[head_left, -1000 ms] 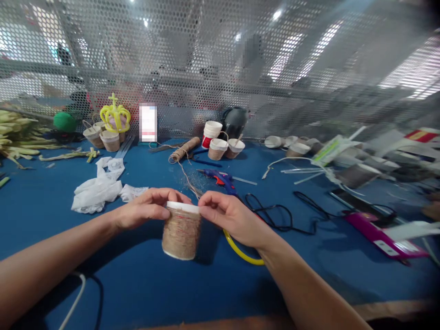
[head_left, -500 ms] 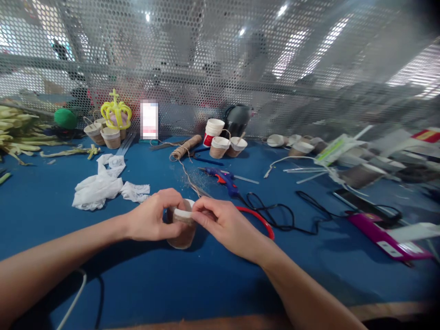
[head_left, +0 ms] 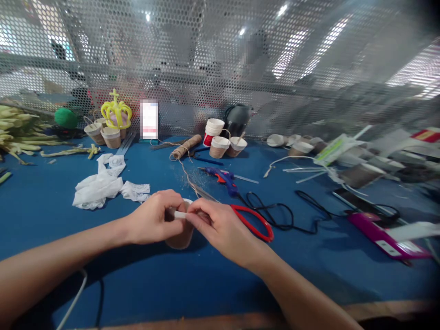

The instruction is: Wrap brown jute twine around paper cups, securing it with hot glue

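A small paper cup [head_left: 180, 236] wrapped in brown twine stands on the blue table between my hands. My left hand [head_left: 157, 217] grips it from the left, with fingers over the rim and the thumb at the near side. At the rim's right, my right hand [head_left: 216, 227] pinches the white edge with thumb and forefinger. My fingers cover much of the rim. Beyond my right hand lie scissors [head_left: 252, 223] with red handles, their blades partly hidden. A twine roll [head_left: 185, 146] lies farther back, its loose strand running toward my hands.
A blue glue gun [head_left: 222, 178] with a black cord lies right of centre. White lace [head_left: 98, 188] is heaped at the left. Twine-wrapped cups [head_left: 220, 146] stand at the back before a perforated metal screen [head_left: 192, 59]. A purple power strip [head_left: 385, 236] sits at the right.
My right hand has shifted slightly left along the cup's rim, showing more of the red scissors handles and blades. My left hand stays on the cup.
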